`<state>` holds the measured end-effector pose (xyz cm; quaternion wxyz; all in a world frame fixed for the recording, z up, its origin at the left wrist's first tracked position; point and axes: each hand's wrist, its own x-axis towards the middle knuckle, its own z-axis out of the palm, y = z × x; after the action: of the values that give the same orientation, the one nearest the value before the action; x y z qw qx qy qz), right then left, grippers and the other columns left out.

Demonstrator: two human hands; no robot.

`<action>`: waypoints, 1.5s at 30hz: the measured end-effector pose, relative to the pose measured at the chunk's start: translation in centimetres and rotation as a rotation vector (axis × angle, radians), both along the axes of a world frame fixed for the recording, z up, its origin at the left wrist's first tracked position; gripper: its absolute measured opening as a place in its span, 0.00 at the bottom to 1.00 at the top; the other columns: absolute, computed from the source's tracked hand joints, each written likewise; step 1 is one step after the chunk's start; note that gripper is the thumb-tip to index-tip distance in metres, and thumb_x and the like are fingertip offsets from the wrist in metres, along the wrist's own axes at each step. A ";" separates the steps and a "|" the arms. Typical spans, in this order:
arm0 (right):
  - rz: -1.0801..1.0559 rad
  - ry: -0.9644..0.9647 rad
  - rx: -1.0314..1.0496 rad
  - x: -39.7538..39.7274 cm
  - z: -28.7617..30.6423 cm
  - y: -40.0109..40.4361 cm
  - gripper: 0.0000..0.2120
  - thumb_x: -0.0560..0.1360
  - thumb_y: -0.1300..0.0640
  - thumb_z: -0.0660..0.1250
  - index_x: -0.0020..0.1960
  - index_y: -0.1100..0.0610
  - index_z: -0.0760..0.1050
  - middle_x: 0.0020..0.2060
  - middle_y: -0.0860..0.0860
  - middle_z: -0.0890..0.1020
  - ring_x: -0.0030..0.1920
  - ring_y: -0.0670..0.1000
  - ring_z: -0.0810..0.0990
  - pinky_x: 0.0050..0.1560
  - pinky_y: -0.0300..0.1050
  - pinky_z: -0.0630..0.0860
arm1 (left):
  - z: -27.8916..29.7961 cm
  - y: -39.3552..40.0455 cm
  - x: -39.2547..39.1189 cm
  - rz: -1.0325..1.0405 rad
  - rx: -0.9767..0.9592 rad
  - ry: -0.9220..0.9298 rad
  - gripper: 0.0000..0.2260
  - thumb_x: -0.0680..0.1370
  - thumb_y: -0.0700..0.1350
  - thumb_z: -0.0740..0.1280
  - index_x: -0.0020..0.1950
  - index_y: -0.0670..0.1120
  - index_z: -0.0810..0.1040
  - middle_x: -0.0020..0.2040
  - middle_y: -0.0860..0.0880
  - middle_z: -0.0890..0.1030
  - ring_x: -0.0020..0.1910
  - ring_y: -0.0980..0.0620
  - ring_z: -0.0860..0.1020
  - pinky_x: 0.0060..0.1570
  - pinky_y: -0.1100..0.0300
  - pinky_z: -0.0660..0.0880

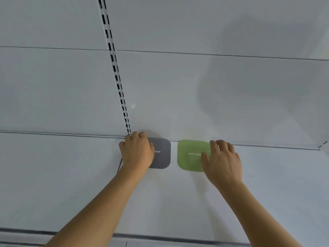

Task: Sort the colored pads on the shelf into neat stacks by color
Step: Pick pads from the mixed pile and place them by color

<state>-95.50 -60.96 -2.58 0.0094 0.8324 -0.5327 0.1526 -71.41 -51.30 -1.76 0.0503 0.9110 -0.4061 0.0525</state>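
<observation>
A grey pad (161, 154) lies flat on the white shelf (71, 175), close to the back wall. My left hand (136, 151) covers its left half, fingers curled over the far edge and thumb on top. A green pad (190, 155) with white lettering lies just to the right, a small gap between the two. My right hand (222, 161) holds the green pad's right side, thumb on top and fingers bent over the far edge. How many pads lie under each one is hidden.
The white back wall (178, 95) rises right behind the pads, with a slotted upright rail (117, 81) ending by my left fingers. The shelf's front lip (160, 237) runs along the bottom. A side panel (324, 145) closes the shelf at far right.
</observation>
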 end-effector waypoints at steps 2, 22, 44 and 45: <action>0.079 0.021 -0.014 -0.2 0.0 0.4 0.21 0.79 0.43 0.64 0.63 0.57 0.79 0.63 0.55 0.80 0.67 0.60 0.76 0.60 0.56 0.77 | 0.0 0.9 -0.3 -0.074 -0.034 -0.034 0.16 0.81 0.55 0.64 0.56 0.45 0.81 0.53 0.46 0.83 0.54 0.41 0.80 0.50 0.48 0.74; 0.894 0.002 -0.002 11.7 2.4 18.4 0.28 0.83 0.36 0.54 0.68 0.54 0.79 0.66 0.54 0.82 0.69 0.58 0.79 0.66 0.56 0.79 | 3.6 25.9 3.5 -0.089 -0.167 0.041 0.28 0.82 0.65 0.56 0.71 0.50 0.80 0.67 0.53 0.82 0.66 0.50 0.79 0.66 0.52 0.75; 1.216 -0.176 -0.094 40.3 4.5 43.3 0.21 0.82 0.42 0.60 0.57 0.54 0.84 0.49 0.50 0.86 0.51 0.53 0.85 0.50 0.51 0.84 | 4.1 55.4 24.1 0.261 -0.276 0.098 0.26 0.82 0.64 0.57 0.69 0.50 0.81 0.65 0.52 0.83 0.65 0.49 0.79 0.64 0.51 0.77; 1.209 -0.195 -0.101 41.9 4.2 43.7 0.21 0.81 0.42 0.60 0.57 0.55 0.84 0.49 0.50 0.86 0.51 0.54 0.85 0.50 0.52 0.84 | 4.0 55.9 25.5 0.261 -0.268 0.094 0.26 0.82 0.64 0.57 0.68 0.50 0.81 0.65 0.52 0.83 0.65 0.49 0.79 0.64 0.51 0.77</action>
<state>-53.62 -17.28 1.62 -0.0881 0.9679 0.0429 0.2314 -45.87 4.58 2.21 0.1827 0.9426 -0.2709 0.0694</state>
